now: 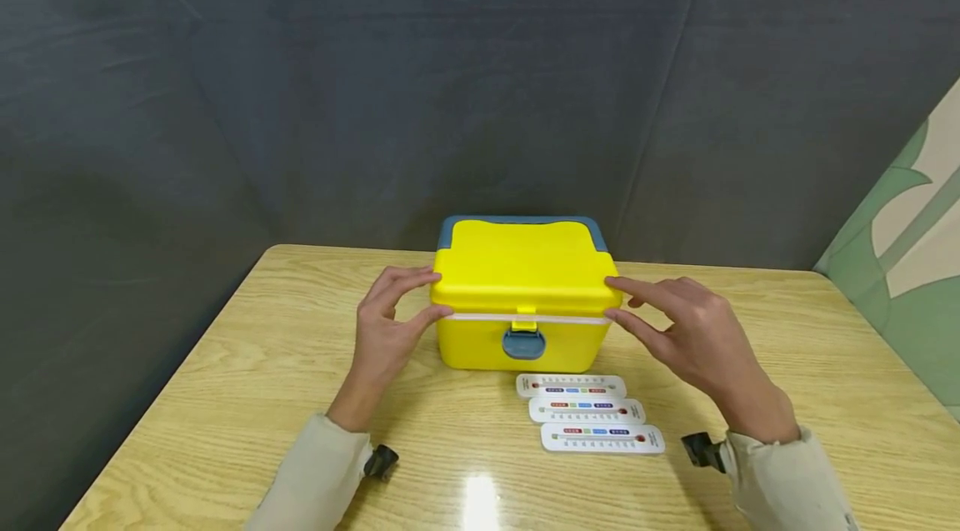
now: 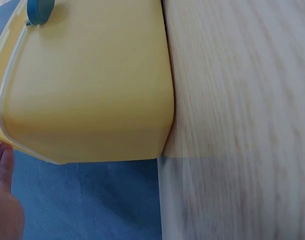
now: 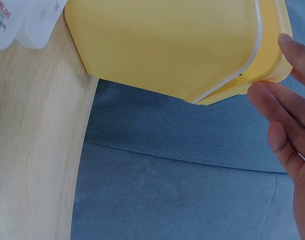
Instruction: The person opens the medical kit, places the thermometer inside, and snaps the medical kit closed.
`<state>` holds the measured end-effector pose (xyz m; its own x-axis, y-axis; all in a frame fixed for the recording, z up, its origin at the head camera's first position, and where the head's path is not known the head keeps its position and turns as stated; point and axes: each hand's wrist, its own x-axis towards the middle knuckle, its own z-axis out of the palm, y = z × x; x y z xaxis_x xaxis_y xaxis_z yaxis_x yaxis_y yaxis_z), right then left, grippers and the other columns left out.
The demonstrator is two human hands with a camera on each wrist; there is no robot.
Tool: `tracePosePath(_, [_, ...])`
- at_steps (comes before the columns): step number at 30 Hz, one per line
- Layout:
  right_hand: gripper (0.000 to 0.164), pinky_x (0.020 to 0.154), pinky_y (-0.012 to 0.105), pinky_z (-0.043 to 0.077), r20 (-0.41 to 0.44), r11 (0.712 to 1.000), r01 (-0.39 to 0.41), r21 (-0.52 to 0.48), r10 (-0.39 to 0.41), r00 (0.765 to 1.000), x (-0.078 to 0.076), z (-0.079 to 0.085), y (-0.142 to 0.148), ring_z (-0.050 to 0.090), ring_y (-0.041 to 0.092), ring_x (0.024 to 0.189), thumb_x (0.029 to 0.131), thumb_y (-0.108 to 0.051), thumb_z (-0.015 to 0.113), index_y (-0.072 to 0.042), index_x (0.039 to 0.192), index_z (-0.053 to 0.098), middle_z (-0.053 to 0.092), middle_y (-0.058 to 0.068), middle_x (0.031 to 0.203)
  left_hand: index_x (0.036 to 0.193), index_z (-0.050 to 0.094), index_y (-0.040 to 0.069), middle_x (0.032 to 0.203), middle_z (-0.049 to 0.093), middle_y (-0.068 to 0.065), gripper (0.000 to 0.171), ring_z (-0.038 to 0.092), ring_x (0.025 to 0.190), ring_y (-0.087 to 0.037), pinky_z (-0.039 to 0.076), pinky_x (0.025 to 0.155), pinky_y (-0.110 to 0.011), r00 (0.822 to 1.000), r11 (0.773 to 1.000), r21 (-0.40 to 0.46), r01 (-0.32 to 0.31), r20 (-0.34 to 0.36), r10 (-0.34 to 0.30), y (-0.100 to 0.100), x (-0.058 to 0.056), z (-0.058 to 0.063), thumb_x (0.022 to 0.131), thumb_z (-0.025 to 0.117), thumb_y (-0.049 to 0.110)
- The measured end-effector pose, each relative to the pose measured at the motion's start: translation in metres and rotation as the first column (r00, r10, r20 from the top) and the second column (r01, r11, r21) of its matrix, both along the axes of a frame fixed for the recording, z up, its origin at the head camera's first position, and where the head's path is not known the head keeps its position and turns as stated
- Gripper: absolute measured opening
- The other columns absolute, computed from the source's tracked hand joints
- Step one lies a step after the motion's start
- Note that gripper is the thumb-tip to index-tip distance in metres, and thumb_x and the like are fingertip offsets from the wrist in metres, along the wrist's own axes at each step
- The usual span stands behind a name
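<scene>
A yellow storage box [image 1: 517, 348] stands on the table, with a grey-blue latch [image 1: 523, 344] on its front. Its yellow lid [image 1: 525, 260] has a grey-blue back edge, and a pale seal strip runs below the rim. My left hand [image 1: 384, 335] grips the lid's left front corner between thumb and fingers. At the right front corner, my right hand [image 1: 693, 331] holds the lid the same way, thumb low and index finger higher. In the right wrist view, a narrow gap shows between the lid rim [image 3: 272, 45] and the seal. The box's inside is hidden.
In front of the box lie three white thermometers, a back one [image 1: 570, 386], a middle one [image 1: 587, 410] and a front one [image 1: 602, 438]. They rest on the wooden table [image 1: 247, 398]. A dark cloth [image 1: 450, 97] hangs right behind the table's back edge.
</scene>
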<state>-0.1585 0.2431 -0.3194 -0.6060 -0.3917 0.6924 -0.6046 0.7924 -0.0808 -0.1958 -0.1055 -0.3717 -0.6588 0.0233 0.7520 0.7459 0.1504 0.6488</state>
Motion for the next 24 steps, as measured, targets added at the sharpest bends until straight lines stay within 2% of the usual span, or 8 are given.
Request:
tracePosePath(7, [0.062,0.064,0.018,0.045,-0.012,0.999,-0.023,-0.026,0.023,1.000,-0.0011,0.0002,0.0010,0.063,0.014,0.071,0.091,-0.068,0.047,-0.019,0.114,0.076,0.075,-0.001,0.084,0.108,0.073,-0.001,0.105,0.066,-0.018,0.047,0.063,0.107,-0.012,0.049,0.101,-0.021,0.999,0.999,0.004,-0.042,-0.031,0.042,0.0014,-0.0007,-0.0006,0.064,0.084,-0.013])
tracePosePath(16, [0.065,0.071,0.040,0.055,-0.065,1.000,-0.023,0.003,0.024,0.998,-0.0026,0.0018,0.0009,0.072,0.022,0.074,0.096,-0.066,0.040,-0.014,0.115,0.075,0.079,0.005,0.095,0.109,0.073,0.000,0.114,0.065,-0.017,0.044,0.061,0.113,-0.013,0.050,0.101,-0.023,0.998,0.999,-0.026,-0.019,-0.057,0.017,0.0006,-0.0014,0.0006,0.067,0.085,-0.008])
tracePosePath(24, [0.062,0.078,0.043,0.056,-0.082,1.000,0.007,-0.017,-0.008,0.997,-0.0016,0.0015,0.0008,0.073,0.025,0.086,0.095,-0.064,0.044,-0.014,0.116,0.074,0.078,0.006,0.102,0.107,0.074,0.002,0.115,0.066,-0.016,0.044,0.062,0.113,-0.018,0.050,0.099,-0.022,0.986,0.998,-0.056,-0.035,-0.165,0.025,0.0005,-0.0036,0.0002,0.066,0.085,-0.009])
